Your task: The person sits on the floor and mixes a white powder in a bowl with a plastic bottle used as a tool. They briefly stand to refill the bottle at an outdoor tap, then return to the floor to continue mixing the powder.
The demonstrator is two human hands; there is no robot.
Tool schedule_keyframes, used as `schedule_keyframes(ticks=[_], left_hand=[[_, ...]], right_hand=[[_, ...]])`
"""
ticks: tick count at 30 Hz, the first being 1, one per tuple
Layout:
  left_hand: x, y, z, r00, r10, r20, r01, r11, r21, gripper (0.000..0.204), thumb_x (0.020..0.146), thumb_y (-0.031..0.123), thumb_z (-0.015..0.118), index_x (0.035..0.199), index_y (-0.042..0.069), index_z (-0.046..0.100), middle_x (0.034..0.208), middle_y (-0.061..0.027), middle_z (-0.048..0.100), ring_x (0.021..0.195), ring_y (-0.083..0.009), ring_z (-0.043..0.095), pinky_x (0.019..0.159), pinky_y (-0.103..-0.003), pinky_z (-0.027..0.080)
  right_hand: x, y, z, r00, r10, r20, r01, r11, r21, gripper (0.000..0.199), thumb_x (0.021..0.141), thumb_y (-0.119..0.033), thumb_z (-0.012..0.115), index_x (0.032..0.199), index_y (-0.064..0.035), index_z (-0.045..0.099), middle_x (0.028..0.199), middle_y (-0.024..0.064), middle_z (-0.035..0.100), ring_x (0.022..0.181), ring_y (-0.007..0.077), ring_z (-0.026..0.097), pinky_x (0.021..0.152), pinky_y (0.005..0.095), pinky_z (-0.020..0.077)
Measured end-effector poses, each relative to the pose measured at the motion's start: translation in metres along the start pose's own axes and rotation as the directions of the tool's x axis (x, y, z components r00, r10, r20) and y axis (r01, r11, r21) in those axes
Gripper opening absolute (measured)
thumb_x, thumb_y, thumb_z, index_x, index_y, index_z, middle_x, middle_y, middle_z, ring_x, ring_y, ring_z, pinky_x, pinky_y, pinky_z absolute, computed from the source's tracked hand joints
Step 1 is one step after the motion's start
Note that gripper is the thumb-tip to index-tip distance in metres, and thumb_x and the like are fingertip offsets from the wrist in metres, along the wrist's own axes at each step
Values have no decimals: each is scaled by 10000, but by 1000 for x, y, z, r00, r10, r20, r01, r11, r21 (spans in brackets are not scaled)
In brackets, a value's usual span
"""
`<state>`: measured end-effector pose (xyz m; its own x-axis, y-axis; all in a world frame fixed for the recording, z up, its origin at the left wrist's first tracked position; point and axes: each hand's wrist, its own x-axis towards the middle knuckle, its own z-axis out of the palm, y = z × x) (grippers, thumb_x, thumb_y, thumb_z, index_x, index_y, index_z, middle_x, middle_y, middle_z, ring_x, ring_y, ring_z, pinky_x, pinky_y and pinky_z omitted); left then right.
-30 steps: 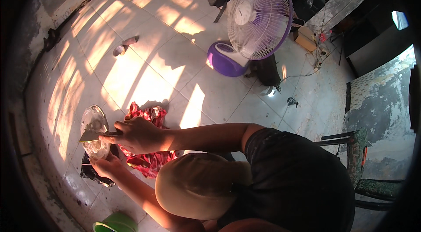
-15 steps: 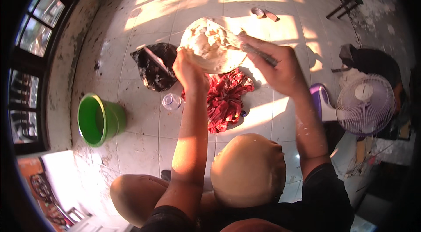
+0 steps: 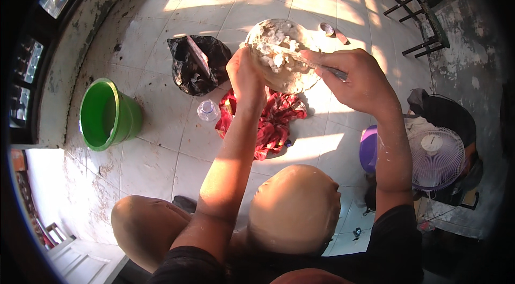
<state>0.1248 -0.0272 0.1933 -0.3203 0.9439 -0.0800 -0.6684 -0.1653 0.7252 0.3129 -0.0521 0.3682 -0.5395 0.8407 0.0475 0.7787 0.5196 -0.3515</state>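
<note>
My left hand (image 3: 247, 77) grips the near left rim of a round, shallow bowl (image 3: 295, 81), its fingers closed on the edge. Lumpy whitish paste (image 3: 268, 37) lies inside and smears the bowl's wall. From the right, my right hand (image 3: 357, 77) is closed round a slim tool (image 3: 337, 73) with a grey handle. The tool's far end reaches into the paste and is coated with it, so its shape cannot be made out. Below the bowl a crumpled red patterned cloth (image 3: 271, 128) lies on the floor, partly hidden by my left forearm.
A black plastic bag (image 3: 188, 72) with a flat strip on it lies left of the bowl, near a clear plastic bottle (image 3: 208, 111). The green bucket (image 3: 129, 117) stands farther left. A fan (image 3: 437, 158) is at right, a tape roll (image 3: 325, 29) beyond the bowl, a stool (image 3: 424, 16) far right.
The bowl and both hands have shifted to the right in the picture, and the view has turned a little. The tool's coated end now shows in the paste.
</note>
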Motion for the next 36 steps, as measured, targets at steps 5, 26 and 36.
schedule_keyframes(ticks=[5,26,36], left_hand=[[3,8,-7,999,-40,-24,39,999,-33,394,1113,204,423,1081,-68,706,1014,-96,748,876,-130,671,805,-293,544],[-3,30,23,977,-109,-185,99,993,-64,351,1076,185,430,968,-25,690,932,-74,721,815,-117,643,759,-301,538],[1,36,25,971,-166,-172,161,986,-45,379,1126,164,387,1213,-120,623,1142,-210,711,979,-281,739,886,-427,638]], right_hand=[[15,-20,-11,978,90,188,-36,962,-272,359,981,-78,688,1337,-64,732,1108,181,781,942,191,754,1044,400,560],[-32,-35,43,967,-29,-251,-19,982,-186,551,922,-47,712,1436,-242,680,879,100,581,779,295,654,681,445,535],[-72,-24,139,856,43,-515,-127,983,-130,680,883,35,708,1504,-235,644,977,106,571,725,246,640,615,367,547]])
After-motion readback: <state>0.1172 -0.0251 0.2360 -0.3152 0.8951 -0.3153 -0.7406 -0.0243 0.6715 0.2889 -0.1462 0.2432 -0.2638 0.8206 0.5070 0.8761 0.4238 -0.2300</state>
